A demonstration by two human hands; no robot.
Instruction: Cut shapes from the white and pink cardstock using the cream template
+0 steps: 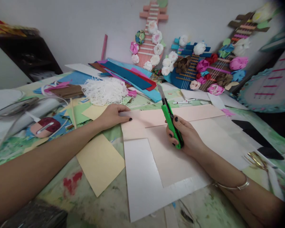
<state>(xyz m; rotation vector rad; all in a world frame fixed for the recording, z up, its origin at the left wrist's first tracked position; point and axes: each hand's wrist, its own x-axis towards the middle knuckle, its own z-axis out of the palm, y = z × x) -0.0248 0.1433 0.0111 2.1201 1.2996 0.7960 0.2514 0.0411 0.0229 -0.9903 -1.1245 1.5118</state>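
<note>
My right hand (184,134) is closed around a green utility knife (172,126). Its blade is out and points up and away, raised above the paper. At the left end of a pale pink paper strip (180,116), my left hand (111,116) grips with thumb and forefinger; its other fingers are hidden. Under the strip lies a larger pale pink sheet (175,158), on top of a white board (142,180) that shows along the left and near sides. A cream paper piece (101,164) lies left of the board.
White string (105,91) is heaped behind my left hand, near coloured paper strips (127,74). A hot glue gun (45,126) appears to lie at left. Gold-handled scissors (257,161) rest at right. Flower-decorated paper instruments (152,41) lean against the wall.
</note>
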